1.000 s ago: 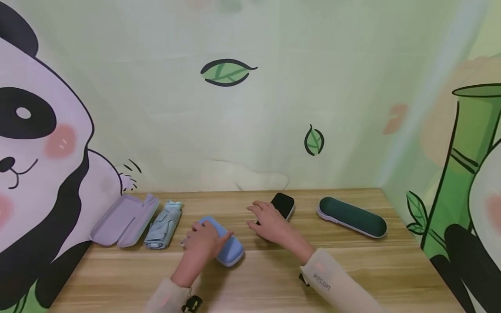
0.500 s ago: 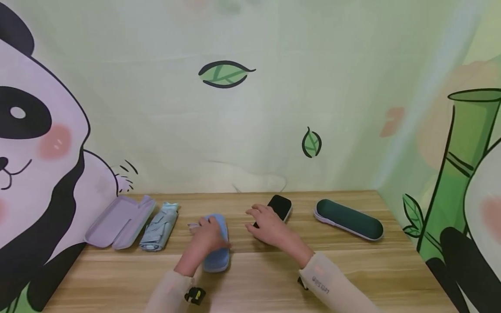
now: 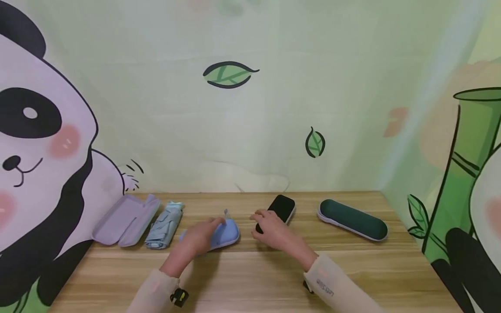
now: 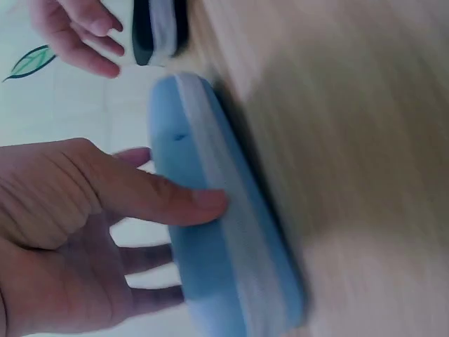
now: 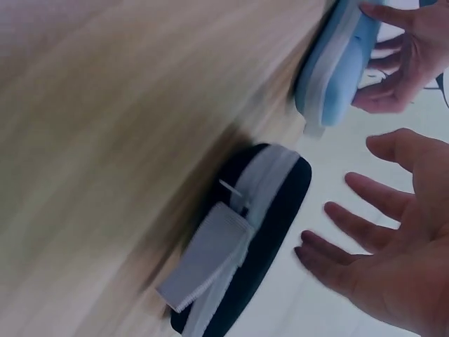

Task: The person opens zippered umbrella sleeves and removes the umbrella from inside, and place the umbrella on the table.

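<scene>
My left hand (image 3: 197,238) grips a blue zippered case (image 3: 228,234) that lies crosswise on the table, covering its left part. In the left wrist view the thumb presses along the case's pale zipper band (image 4: 223,165), with the other fingers behind it. A small tab sticks up at the case's far side in the head view. My right hand (image 3: 275,230) hovers at the near end of a black zippered case (image 3: 283,206), holding nothing. The right wrist view shows its fingers spread apart from this case, whose grey pull strap (image 5: 210,256) hangs from the zipper.
A dark green case (image 3: 352,219) with a pale edge lies at the right. At the left are an open lilac case (image 3: 119,221) and a rolled light-blue fabric bundle (image 3: 164,226). A printed fabric wall (image 3: 254,130) stands behind the wooden table (image 3: 254,278).
My left hand has turned the blue case from slanted, through nearly lengthwise, to crosswise. The right hand stays by the black case, and its fingers have shifted slightly.
</scene>
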Available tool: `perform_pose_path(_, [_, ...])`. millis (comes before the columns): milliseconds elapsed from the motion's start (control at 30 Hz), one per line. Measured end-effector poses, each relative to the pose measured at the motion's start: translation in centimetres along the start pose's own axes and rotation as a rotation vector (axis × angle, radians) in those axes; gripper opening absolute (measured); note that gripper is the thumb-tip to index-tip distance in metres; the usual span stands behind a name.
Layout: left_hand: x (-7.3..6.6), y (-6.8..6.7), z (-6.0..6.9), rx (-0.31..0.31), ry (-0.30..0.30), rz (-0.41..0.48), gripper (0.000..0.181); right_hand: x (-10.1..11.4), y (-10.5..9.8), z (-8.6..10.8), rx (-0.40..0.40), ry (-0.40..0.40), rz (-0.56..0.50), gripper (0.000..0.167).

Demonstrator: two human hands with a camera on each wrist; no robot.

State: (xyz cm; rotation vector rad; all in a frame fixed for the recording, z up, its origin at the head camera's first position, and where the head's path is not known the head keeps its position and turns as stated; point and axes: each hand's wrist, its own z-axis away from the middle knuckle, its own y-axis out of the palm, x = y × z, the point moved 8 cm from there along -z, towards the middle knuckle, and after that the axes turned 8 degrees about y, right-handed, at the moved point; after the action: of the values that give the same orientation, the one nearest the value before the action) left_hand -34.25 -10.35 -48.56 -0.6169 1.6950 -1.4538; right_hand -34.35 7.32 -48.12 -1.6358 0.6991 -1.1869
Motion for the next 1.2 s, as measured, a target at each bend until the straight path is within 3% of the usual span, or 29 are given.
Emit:
perform_pose_path(167, [0.0, 0.3, 0.0, -0.017, 0.125, -0.018, 0.064, 1.2, 0.7, 0.1, -0.014, -0.089, -0.119, 0.036])
perform_pose_path(333, [0.3, 0.3, -0.1, -0.015, 0.234, -0.045, 0.070, 1.3, 1.6, -0.1, 0.026, -0.046, -0.220, 0.037])
perform_pose_path(600, [0.7, 0.8, 0.3, -0.069, 0.360, -0.102, 0.076, 0.5, 2.1, -0.7, 0.026, 0.001, -0.144, 0.041])
perform_pose_path(800, [0.8, 0.7, 0.3, -0.069, 0.376, -0.101, 0.075, 0.2, 2.3, -0.7, 0.011, -0.011, -0.151, 0.034])
perform_pose_path(867, [0.8, 0.7, 0.3, -0.051, 0.345, -0.064, 0.075, 0.5, 2.5, -0.7, 0.008, -0.024, -0.166, 0.032])
perform_pose_path(933, [1.0, 0.4, 0.5, -0.057, 0.263, 0.006, 0.072, 0.9, 2.7, -0.8, 0.006, -0.044, -0.179, 0.031])
perform_pose_path(1000, [1.4, -0.3, 0.9, -0.104, 0.114, 0.064, 0.064, 1.3, 3.0, -0.9, 0.005, -0.059, -0.188, 0.030])
perform_pose_path(1133, [2.5, -2.1, 2.3, -0.230, -0.273, 0.105, 0.042, 1.7, 3.3, -1.5, 0.005, -0.039, -0.184, 0.030])
perform_pose_path(1200, [2.9, -2.5, 2.8, -0.244, -0.429, 0.109, 0.048, 1.7, 3.4, -1.9, 0.005, -0.018, -0.169, 0.030])
